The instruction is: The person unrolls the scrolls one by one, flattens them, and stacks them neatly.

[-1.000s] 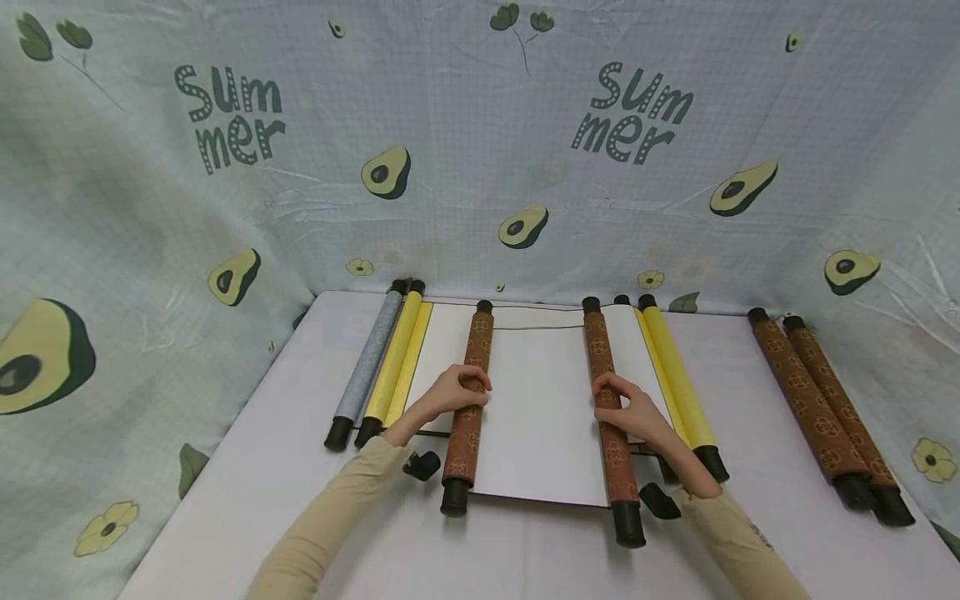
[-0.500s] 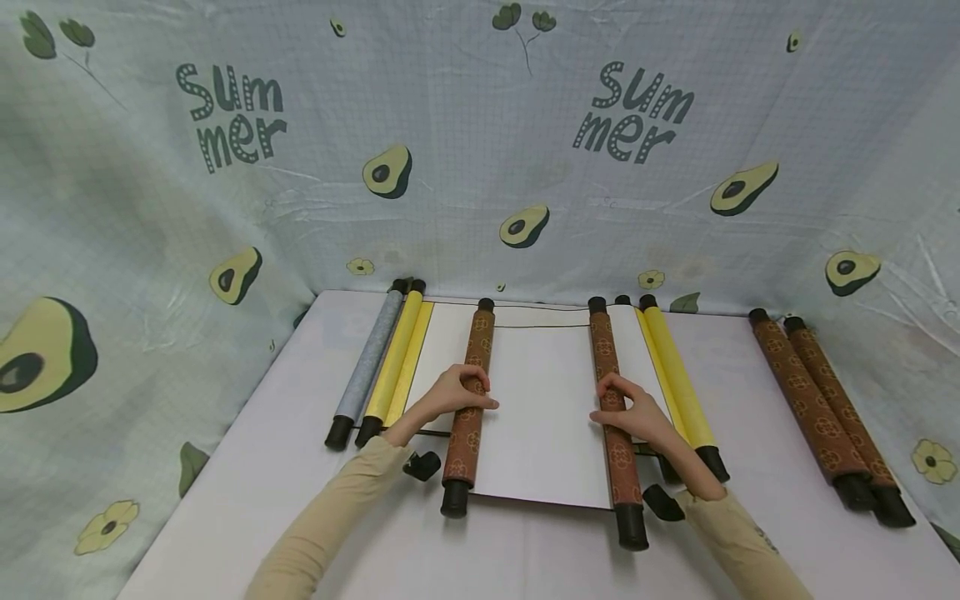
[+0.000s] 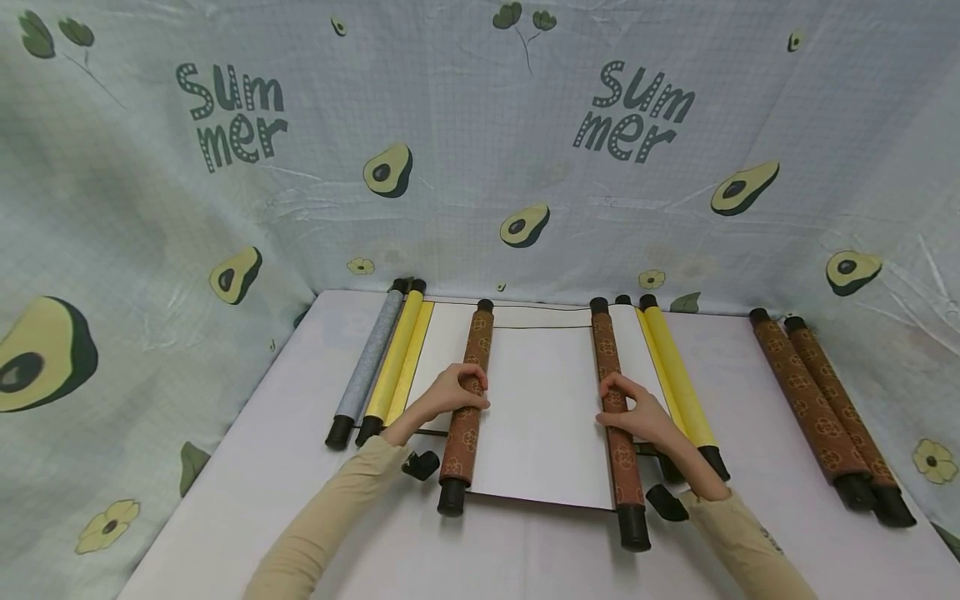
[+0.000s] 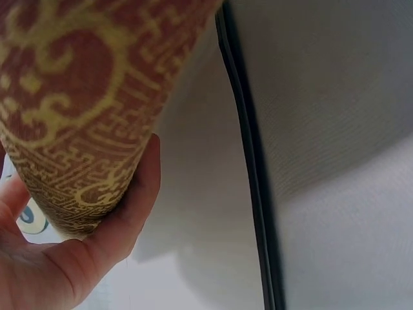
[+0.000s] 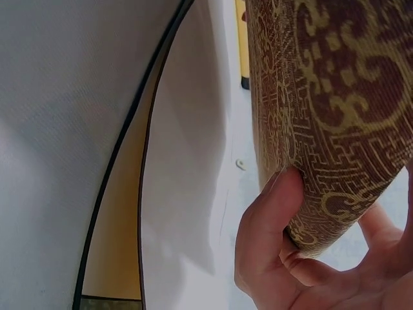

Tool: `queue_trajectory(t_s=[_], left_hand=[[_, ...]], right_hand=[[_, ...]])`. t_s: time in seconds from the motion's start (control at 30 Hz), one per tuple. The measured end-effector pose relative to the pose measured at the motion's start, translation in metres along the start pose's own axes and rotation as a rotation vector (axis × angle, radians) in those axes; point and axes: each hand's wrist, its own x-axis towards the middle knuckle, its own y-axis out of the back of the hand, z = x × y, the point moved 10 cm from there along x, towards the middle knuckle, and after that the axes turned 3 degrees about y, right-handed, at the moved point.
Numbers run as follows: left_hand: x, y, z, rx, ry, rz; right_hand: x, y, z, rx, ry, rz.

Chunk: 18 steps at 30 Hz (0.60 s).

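Note:
A partly unrolled scroll lies in front of me, its white sheet (image 3: 543,408) spread between two brown patterned rolls with black end knobs. My left hand (image 3: 453,392) grips the left roll (image 3: 462,433) near its middle, thumb on the inner side and fingers over the top. On the other side, my right hand (image 3: 637,410) holds the right roll (image 3: 622,467) in the same way. Up close, the left wrist view shows gold patterning on the brown roll (image 4: 77,97) above the curled hand. A matching roll (image 5: 342,97) fills the upper right of the right wrist view.
Under the held scroll lies another white sheet (image 3: 435,342) with yellow rolls, one yellow roll (image 3: 395,358) at left and another (image 3: 678,375) at right. A grey-blue roll (image 3: 371,358) lies far left. Two brown rolls (image 3: 806,396) rest at the table's right side, before a printed cloth backdrop (image 3: 480,125).
The right hand has shifted its roll slightly to the right, and the left roll has edged a little left. More white sheet shows between the rolls.

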Motion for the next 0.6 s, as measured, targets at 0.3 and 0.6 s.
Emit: queue_trajectory(t_s=[0.3,0.6], left_hand=[[-0.017,0.003,0.023,-0.020,0.015,-0.021],[-0.026,0.006,0.034,0.010,0.018,-0.008]], right_hand=[[-0.001,0.006,-0.001,-0.015,0.036,0.001],[-0.004,0.008,0.002,-0.024,0.033,0.017]])
